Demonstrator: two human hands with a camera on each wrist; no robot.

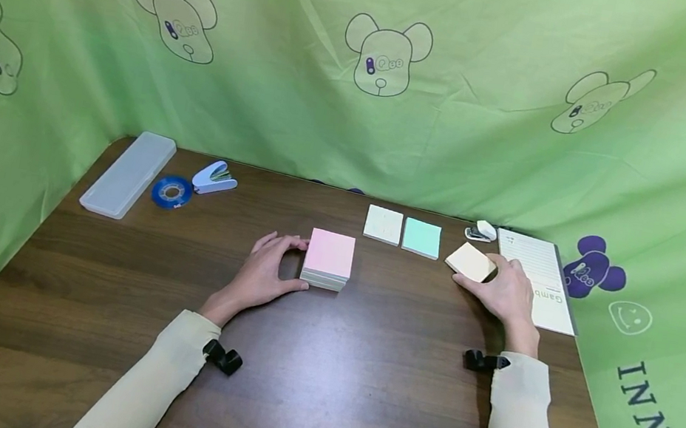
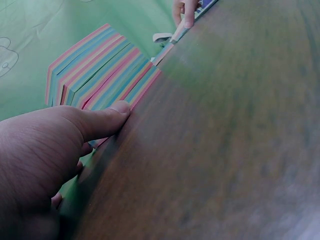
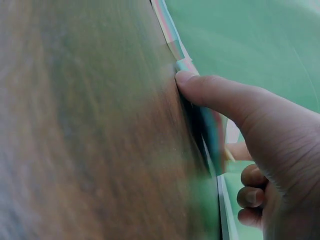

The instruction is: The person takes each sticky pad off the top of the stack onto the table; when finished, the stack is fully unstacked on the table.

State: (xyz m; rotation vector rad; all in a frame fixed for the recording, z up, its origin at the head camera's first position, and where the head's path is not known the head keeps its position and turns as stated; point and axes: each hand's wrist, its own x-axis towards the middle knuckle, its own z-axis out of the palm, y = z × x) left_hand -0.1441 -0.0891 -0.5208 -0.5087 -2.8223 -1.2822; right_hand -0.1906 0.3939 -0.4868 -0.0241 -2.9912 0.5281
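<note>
A tall stack of sticky notes [image 1: 328,255] with a pink top stands mid-table, its striped coloured sides showing in the left wrist view. My left hand [image 1: 267,269] holds this stack from its left side, thumb low at the near corner and fingers at the far corner. Over at the right, my right hand [image 1: 506,288] pinches a thinner pad of sticky notes [image 1: 470,262] with a cream top. That pad sits turned at an angle, and in the right wrist view its edge tilts up from the table. The fingers behind the pad are partly hidden.
White notes [image 1: 383,225] and mint notes [image 1: 422,238] lie between the hands, farther back. A small white stapler [image 1: 481,231] and a printed notepad [image 1: 550,284] are at right. At far left lie a translucent case [image 1: 129,174], blue tape [image 1: 172,192] and a blue stapler [image 1: 214,179].
</note>
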